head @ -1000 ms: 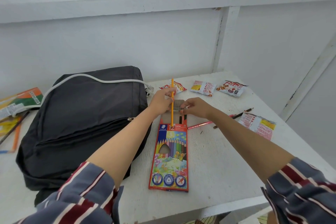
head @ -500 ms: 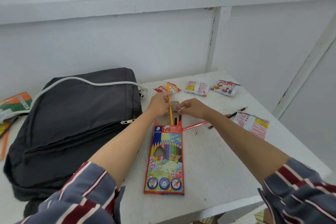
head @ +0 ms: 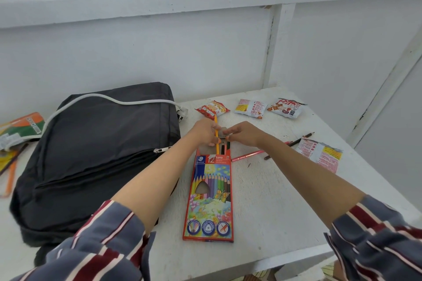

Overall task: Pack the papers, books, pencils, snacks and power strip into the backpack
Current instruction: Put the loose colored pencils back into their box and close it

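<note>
Just past the table's [head: 274, 212] middle, at the open far end of the pencil box [head: 211, 196]: left grip [head: 204, 131] curled round a yellow pencil [head: 217, 149], thumb and fingers pinching the shaft. Lower end of that pencil down inside the box mouth, upper end poking out above the knuckles toward the far edge. Right grip [head: 244, 136] just beside it, fingertips closed on the box's grey flap [head: 222, 132]. Two darker pencil ends showing in the mouth next to the yellow one.

Box flat on the table, lengthwise from near edge toward far edge. Dark backpack [head: 98, 155] lying flat to the left, under the left forearm, with a white cable [head: 114, 99] draped over its top and the plug [head: 182, 113] at its far right corner. Pink pencil [head: 247, 155] just right of the box, partly under the right forearm; two dark pencils [head: 299, 140] further toward the right edge. Three snack packets [head: 251, 107] in a row along the far edge, a fourth packet [head: 319, 157] near the right edge. Books [head: 20, 125] and orange pencils [head: 11, 175] at the left edge, partly out of view.
</note>
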